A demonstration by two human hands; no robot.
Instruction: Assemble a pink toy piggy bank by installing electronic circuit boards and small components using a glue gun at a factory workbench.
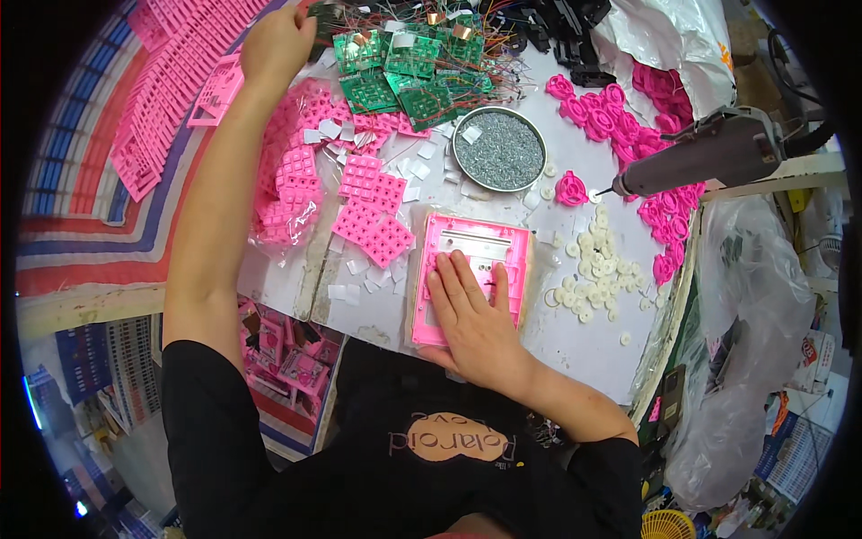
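Note:
My right hand [474, 316] lies flat with its fingers stretched out on a pink plastic casing [434, 242], which rests on a wrapped block in front of me. A pale slotted strip shows in the casing's upper part; the hand covers much of the rest. Far to the left, my left hand [277, 52] reaches to the top of the table with its fingers curled, beside dark parts and wires. What it holds, if anything, is hidden. Green circuit boards [413, 58] with thin wires are piled just right of it.
Pink keypads [370, 211] and small white squares lie left of the casing. A round tin of screws [499, 148] stands behind it. On the right are white discs [593, 265], pink rings [620, 121] and a hanging electric screwdriver [705, 153]. Stacked pink panels [171, 81] fill the far left.

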